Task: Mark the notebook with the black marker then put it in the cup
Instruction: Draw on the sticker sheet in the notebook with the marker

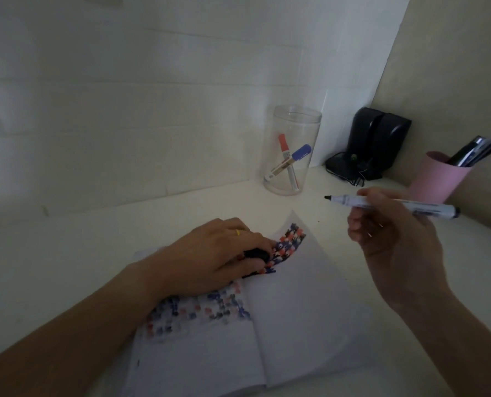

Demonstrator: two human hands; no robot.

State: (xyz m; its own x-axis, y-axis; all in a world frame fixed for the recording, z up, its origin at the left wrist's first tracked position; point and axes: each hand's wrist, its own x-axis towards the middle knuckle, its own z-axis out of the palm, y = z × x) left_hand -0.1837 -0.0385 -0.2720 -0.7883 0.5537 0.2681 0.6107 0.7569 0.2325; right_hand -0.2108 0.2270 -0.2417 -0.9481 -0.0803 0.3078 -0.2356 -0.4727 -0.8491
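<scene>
Now my right hand (393, 239) pinches the uncapped black marker (393, 204); my left hand (218, 253), clutching its cap (55, 254), pins the notebook (295, 310). Cap it before the clear cup (291, 153).

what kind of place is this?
Probably a home or office desk corner: an open notebook on a white desktop, a clear cup with markers, a pink pen holder, and small black speakers against the wall.

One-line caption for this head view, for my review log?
Right hand holds uncapped black marker above open notebook pinned by left hand; clear plastic cup behind.
</scene>
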